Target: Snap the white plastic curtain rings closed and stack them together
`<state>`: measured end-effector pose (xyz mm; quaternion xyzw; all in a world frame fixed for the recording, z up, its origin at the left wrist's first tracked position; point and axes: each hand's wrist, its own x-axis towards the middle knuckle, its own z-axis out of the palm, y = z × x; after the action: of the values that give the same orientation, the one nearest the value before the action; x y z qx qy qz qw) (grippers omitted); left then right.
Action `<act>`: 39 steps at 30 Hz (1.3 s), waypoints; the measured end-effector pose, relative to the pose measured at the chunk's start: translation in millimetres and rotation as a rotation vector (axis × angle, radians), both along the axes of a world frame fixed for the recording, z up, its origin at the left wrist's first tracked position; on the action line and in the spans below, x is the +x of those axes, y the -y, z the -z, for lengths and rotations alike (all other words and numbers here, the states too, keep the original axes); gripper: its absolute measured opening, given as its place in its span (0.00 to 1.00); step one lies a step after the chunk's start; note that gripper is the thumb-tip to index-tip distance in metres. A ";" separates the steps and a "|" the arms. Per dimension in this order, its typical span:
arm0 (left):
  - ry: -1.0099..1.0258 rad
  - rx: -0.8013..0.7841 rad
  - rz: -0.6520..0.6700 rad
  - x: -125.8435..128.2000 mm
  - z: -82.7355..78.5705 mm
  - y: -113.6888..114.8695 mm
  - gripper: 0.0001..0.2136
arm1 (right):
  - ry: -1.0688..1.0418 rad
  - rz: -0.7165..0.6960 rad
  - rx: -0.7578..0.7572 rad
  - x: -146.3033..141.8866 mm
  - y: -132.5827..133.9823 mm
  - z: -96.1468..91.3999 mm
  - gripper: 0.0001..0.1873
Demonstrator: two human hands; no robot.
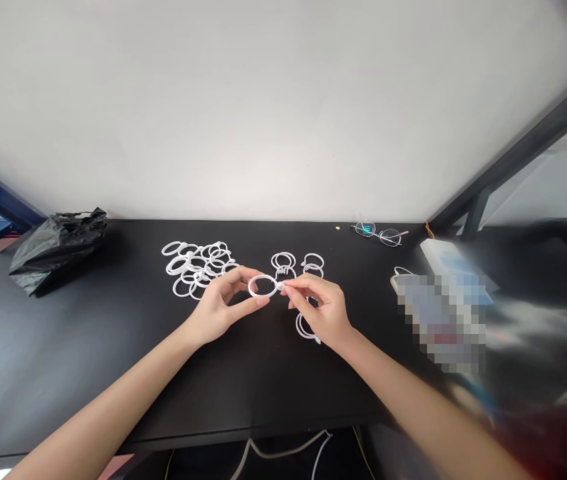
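Both hands hold one white plastic ring (pixel 262 286) just above the black table (pixel 88 347). My left hand (pixel 223 303) pinches the ring's left side between thumb and fingers. At the ring's right edge, my right hand (pixel 321 307) pinches a small tab. A pile of several loose white rings (pixel 196 265) lies behind my left hand. Behind the held ring lie smaller groups of rings (pixel 283 261), with more rings (pixel 313 262) further right. Another ring (pixel 305 328) lies partly under my right hand.
A crumpled black plastic bag (pixel 56 247) sits at the table's back left. A pair of glasses (pixel 378 233) lies at the back right, near a white box (pixel 451 263) and a blurred-out patch. White cables (pixel 283 450) hang below the front edge. A white wall stands behind.
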<state>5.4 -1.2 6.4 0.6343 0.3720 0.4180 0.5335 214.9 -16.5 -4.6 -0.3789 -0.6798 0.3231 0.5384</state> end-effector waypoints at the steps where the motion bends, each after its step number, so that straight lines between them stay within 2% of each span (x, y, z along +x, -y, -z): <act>1: -0.005 0.009 -0.002 -0.2 0.5 0.2 0.11 | -0.020 -0.008 -0.021 -0.6 0.2 0.7 0.06; 7: 0.066 0.004 -0.045 4.2 4.6 3.5 0.12 | -0.144 -0.019 -0.154 -6.2 3.4 0.5 0.07; 13: 0.102 -0.004 -0.055 8.9 7.4 5.3 0.10 | -0.177 -0.005 -0.183 -7.8 5.3 -1.9 0.07; 18: 0.033 0.012 -0.067 8.1 6.9 3.1 0.12 | -0.167 0.003 -0.190 -8.8 2.7 1.1 0.08; 21: -0.096 0.118 -0.093 4.4 5.4 0.6 0.13 | -0.150 0.007 -0.169 -8.7 1.6 3.6 0.08; 23: -0.254 0.262 -0.150 -0.7 3.9 -2.7 0.13 | -0.149 0.012 -0.162 -8.0 1.3 4.9 0.09; 26: -0.617 0.545 -0.371 -12.9 2.2 -11.5 0.13 | -0.170 0.027 -0.166 -6.1 0.7 5.6 0.09; 28: -0.854 0.642 -0.530 -22.9 2.2 -18.7 0.15 | -0.184 0.038 -0.165 -4.7 0.0 5.0 0.08; 31: -1.073 0.612 -0.619 -36.6 4.7 -27.8 0.18 | -0.190 0.047 -0.157 -3.3 -0.7 3.6 0.07; 39: -1.259 0.597 -0.575 -49.4 22.2 -32.1 0.19 | -0.129 0.028 -0.125 -5.4 1.9 2.3 0.07</act>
<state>-44.0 30.9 -15.8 0.7489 0.6284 0.1825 -0.1047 209.5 -18.4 -6.9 -0.3997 -0.6167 0.3810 0.5610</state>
